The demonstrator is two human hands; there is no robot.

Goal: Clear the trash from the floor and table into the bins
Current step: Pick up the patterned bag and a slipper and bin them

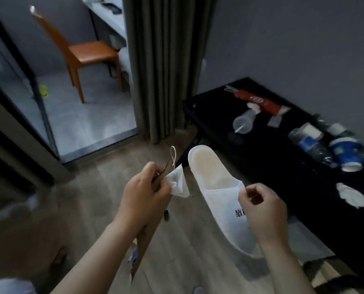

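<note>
Currently, above the floor [87, 187], the left hand [144, 196] clenches crumpled paper [177, 184] and a brown bag [144, 244] while the right hand [261, 206] only pinches the white slipper [215, 183] between two fingers [245, 190], so a swing could shake it loose.

Both bare forearms reach forward from the near edge; the left hand [144, 192] curls round crumpled paper [177, 182]; the right hand [261, 206], near it, pinches a white slipper [218, 201].

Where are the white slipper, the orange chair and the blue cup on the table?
white slipper [221, 200], head view, on its fabric upper.
orange chair [92, 52], head view, on its seat.
blue cup [344, 154], head view, on its side wall.
</note>
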